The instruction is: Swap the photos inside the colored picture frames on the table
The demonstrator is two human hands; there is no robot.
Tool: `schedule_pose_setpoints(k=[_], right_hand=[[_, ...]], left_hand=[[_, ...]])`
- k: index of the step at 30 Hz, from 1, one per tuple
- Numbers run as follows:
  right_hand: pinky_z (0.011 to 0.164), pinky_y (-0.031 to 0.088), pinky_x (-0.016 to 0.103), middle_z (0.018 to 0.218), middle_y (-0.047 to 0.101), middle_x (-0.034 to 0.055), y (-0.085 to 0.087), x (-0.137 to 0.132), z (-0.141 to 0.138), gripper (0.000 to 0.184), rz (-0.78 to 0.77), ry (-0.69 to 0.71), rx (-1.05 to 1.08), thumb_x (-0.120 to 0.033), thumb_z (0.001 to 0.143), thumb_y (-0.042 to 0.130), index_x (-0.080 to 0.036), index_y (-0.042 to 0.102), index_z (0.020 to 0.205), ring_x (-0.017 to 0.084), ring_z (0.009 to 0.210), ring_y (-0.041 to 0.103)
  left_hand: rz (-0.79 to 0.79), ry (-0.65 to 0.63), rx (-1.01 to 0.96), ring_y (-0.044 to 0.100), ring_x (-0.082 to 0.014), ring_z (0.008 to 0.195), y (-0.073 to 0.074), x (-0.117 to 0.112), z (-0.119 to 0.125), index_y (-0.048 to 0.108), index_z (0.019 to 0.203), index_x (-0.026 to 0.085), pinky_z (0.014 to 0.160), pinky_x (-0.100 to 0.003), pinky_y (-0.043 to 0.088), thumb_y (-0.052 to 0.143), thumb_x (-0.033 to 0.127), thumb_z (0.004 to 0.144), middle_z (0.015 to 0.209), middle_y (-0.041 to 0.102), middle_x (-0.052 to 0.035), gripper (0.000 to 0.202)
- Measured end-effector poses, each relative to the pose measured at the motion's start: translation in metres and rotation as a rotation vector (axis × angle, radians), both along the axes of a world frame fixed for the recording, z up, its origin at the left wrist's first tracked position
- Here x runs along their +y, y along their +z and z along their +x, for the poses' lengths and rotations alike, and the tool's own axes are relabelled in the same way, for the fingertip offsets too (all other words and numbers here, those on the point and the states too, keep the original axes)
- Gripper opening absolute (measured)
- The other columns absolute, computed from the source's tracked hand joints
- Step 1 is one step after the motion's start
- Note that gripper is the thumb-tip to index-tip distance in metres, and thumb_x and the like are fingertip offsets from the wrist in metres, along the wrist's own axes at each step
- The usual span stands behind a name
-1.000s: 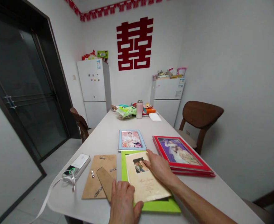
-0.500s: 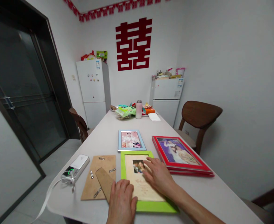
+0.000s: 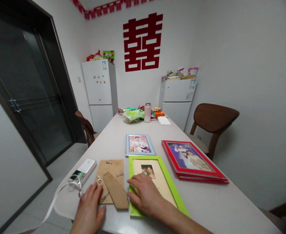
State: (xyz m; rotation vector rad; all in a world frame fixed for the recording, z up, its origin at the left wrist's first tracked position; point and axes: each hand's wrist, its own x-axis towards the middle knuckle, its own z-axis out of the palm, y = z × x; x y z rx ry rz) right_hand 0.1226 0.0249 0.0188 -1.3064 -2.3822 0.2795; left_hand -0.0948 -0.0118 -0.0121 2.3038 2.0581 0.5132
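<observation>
A lime-green picture frame [image 3: 168, 180] lies face-up on the white table [image 3: 221, 208] with a cream card and small photo [image 3: 148, 171] set inside it. My right hand [image 3: 145, 195] rests flat on the card's near left part, fingers spread, open. My left hand [image 3: 90, 206] lies open at the near left corner of the brown backing board [image 3: 110, 170], whose stand flap [image 3: 116, 194] points toward me. Neither hand grips anything.
A light-blue framed photo [image 3: 139, 144] lies beyond the green frame; a stack of red frames [image 3: 193, 161] sits to the right. A white power bank [image 3: 83, 169] with a ribbon cable lies left. Snacks and a bottle [image 3: 147, 112] crowd the far end. Wooden chairs [image 3: 212, 122] flank the table.
The card has settled square inside the green frame. My left hand moved left off the frame to the backing board; my right hand slid toward the near left of the card.
</observation>
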Motion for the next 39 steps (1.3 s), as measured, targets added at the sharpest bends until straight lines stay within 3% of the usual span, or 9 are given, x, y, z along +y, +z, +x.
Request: schedule_pose_setpoints(k=[3,6,12,16,20,23,31,35,39], right_hand=[[0.078,0.030,0.039,0.090,0.055,0.0090,-0.004,-0.005,-0.039,0.040,-0.008,0.007,-0.052,-0.044,0.064,0.053,-0.019,0.055,0.095,0.025,0.087,0.044],[0.078,0.032,0.042,0.093,0.053,0.0114,-0.011,-0.003,-0.063,0.049,-0.021,-0.041,-0.047,-0.037,0.057,0.058,-0.017,0.052,0.100,0.027,0.087,0.044],[0.081,0.037,0.031,0.098,0.049,0.0079,-0.006,0.000,-0.064,0.053,-0.107,-0.037,0.286,-0.017,0.057,0.051,-0.017,0.045,0.110,0.020,0.091,0.045],[0.086,0.036,0.028,0.101,0.049,0.0072,0.022,-0.007,-0.047,0.051,-0.046,0.023,0.438,-0.014,0.058,0.050,-0.015,0.046,0.109,0.017,0.093,0.045],[0.088,0.035,0.030,0.104,0.049,0.0066,0.046,-0.013,-0.015,0.044,0.041,0.021,0.448,-0.015,0.060,0.050,-0.016,0.049,0.104,0.017,0.097,0.044],[0.087,0.036,0.032,0.103,0.049,0.0069,0.045,-0.016,0.018,0.039,0.007,-0.023,0.385,-0.014,0.060,0.049,-0.017,0.053,0.099,0.017,0.096,0.046],[0.088,0.036,0.034,0.102,0.053,0.0097,0.007,-0.024,0.080,0.037,-0.131,-0.196,0.198,-0.018,0.060,0.046,-0.014,0.059,0.095,0.020,0.095,0.049],[0.087,0.035,0.034,0.101,0.053,0.0101,-0.004,-0.021,0.085,0.038,-0.105,-0.203,0.152,-0.018,0.060,0.046,-0.014,0.060,0.094,0.021,0.096,0.047],[0.083,0.036,0.034,0.096,0.055,0.0095,-0.010,-0.019,0.083,0.037,-0.049,-0.196,0.094,-0.016,0.058,0.045,-0.015,0.061,0.091,0.021,0.092,0.048]], left_hand=[[-0.072,0.062,0.036,0.036,-0.0274,0.117,-0.003,0.001,-0.009,0.045,0.115,0.008,0.097,-0.041,0.029,0.045,0.020,0.067,0.126,0.041,-0.0164,0.050],[-0.080,0.042,0.057,0.033,-0.0263,0.118,-0.012,0.002,-0.007,0.045,0.116,0.009,0.097,-0.040,0.030,0.045,0.021,0.068,0.127,0.040,-0.0155,0.049],[0.185,-0.078,0.013,0.036,-0.0261,0.116,-0.027,0.004,-0.015,0.041,0.116,0.012,0.092,-0.041,0.037,0.049,0.026,0.071,0.127,0.040,-0.0177,0.048],[0.445,-0.170,-0.026,0.031,-0.0244,0.120,-0.003,0.005,-0.010,0.028,0.124,0.017,0.092,-0.041,0.037,0.049,0.023,0.074,0.131,0.033,-0.0162,0.055],[0.566,-0.228,-0.079,0.034,-0.0234,0.118,0.025,0.003,0.018,0.025,0.126,0.017,0.091,-0.039,0.038,0.051,0.026,0.075,0.130,0.034,-0.0153,0.058],[0.526,-0.281,-0.095,0.038,-0.0230,0.116,0.025,0.003,0.049,0.031,0.122,0.012,0.090,-0.036,0.041,0.054,0.025,0.073,0.126,0.040,-0.0175,0.055],[0.274,-0.404,-0.032,0.049,-0.0268,0.106,-0.010,0.012,0.106,0.046,0.111,0.004,0.085,-0.039,0.045,0.064,0.027,0.063,0.116,0.050,-0.0204,0.056],[0.125,-0.382,-0.042,0.047,-0.0296,0.107,-0.005,0.011,0.111,0.048,0.110,0.009,0.088,-0.050,0.040,0.060,0.029,0.066,0.116,0.052,-0.0159,0.051],[-0.019,-0.322,-0.111,0.046,-0.0275,0.108,0.012,0.007,0.115,0.052,0.105,0.012,0.092,-0.050,0.035,0.056,0.022,0.069,0.111,0.057,-0.0112,0.038]])
